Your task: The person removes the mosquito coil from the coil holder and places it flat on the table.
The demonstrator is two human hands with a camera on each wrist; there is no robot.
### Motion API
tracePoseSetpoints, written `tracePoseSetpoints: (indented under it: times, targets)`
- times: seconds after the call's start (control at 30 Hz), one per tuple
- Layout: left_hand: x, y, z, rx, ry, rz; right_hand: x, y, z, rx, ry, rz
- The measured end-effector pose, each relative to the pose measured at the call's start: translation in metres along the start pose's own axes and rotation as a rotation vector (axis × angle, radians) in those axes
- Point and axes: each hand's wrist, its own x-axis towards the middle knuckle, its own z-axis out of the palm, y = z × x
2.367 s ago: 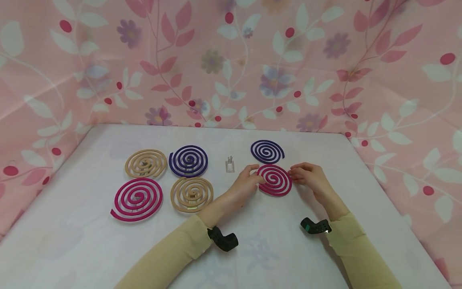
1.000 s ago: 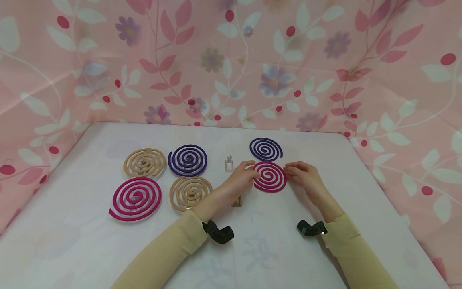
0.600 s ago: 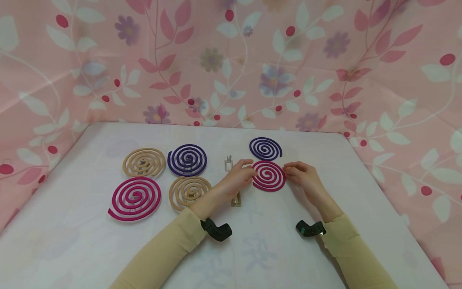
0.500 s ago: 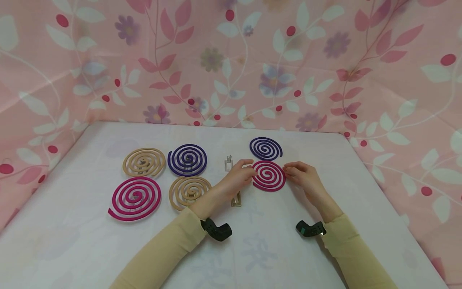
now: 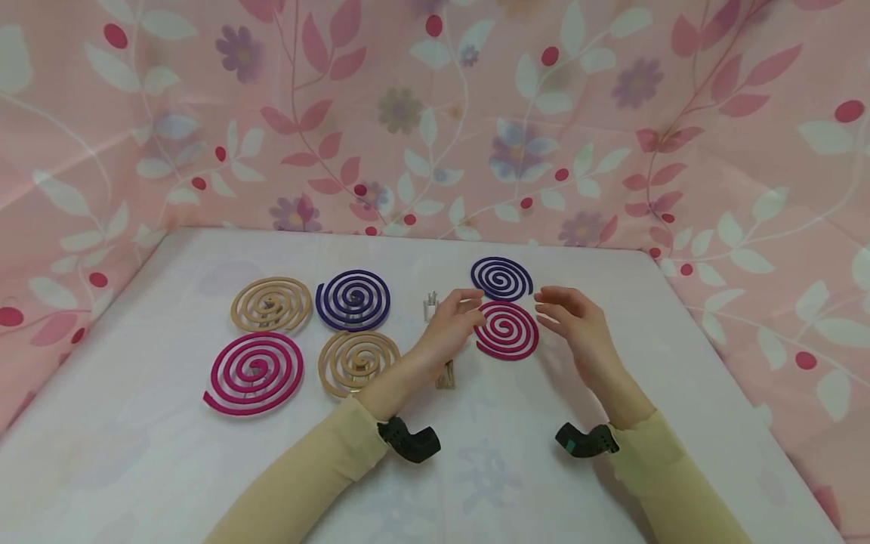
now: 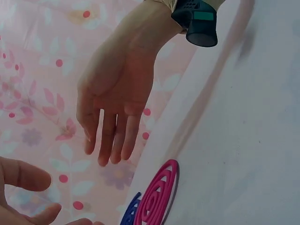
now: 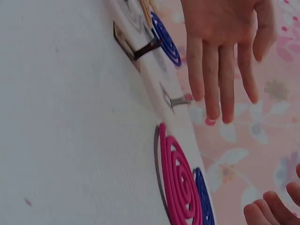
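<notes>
In the head view, your left hand [image 5: 448, 332] and right hand [image 5: 581, 325] flank the magenta mosquito coil [image 5: 504, 329], which lies on the table [image 5: 503, 412] just nearer you than a purple mosquito coil [image 5: 501, 279]. From your left wrist, your right hand's fingers are loosely extended, apart from the magenta mosquito coil. From your right wrist, your left hand's fingers are likewise relaxed, apart from it.

Both arms are stretched forward now, the left forearm [image 5: 316, 476] laid out on a long diagonal, the right forearm [image 5: 680, 468] angled more steeply. Up comes the picture of two palms set facing: the left hand [image 5: 454, 326] is held raised, fingers [image 7: 212, 77] loosely extended; the right hand [image 5: 583, 326] is poised opposite, fingers slightly parted, fingertips kept apart.
</notes>
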Motion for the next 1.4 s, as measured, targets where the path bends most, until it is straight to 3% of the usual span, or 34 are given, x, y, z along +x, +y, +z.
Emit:
tracePoseSetpoints:
  times: [0.17,0.4,0.7,0.93,1.07,1.2,1.4]
  targets:
    - [-0.007,0.013,-0.001,0.014,0.089,0.079,-0.012,-0.015,0.009,0.003,-0.007,-0.045]
    - [-0.020,0.020,-0.016,0.005,0.078,0.098,-0.021,-0.023,0.017,0.017,-0.013,-0.056]
    - [-0.058,-0.004,-0.056,-0.034,0.150,0.191,-0.046,-0.032,0.047,0.115,-0.036,-0.120]
    - [-0.088,-0.021,-0.107,0.060,0.175,0.173,-0.059,-0.034,0.077,0.138,-0.121,-0.127]
    - [-0.101,-0.025,-0.131,0.096,0.238,0.162,-0.057,-0.039,0.092,0.133,-0.187,-0.132]
    - [-0.106,-0.022,-0.143,0.112,0.292,0.147,-0.053,-0.051,0.110,0.185,-0.211,-0.104]
    - [-0.106,-0.018,-0.146,0.079,0.315,0.117,-0.044,-0.069,0.140,0.293,-0.203,-0.078]
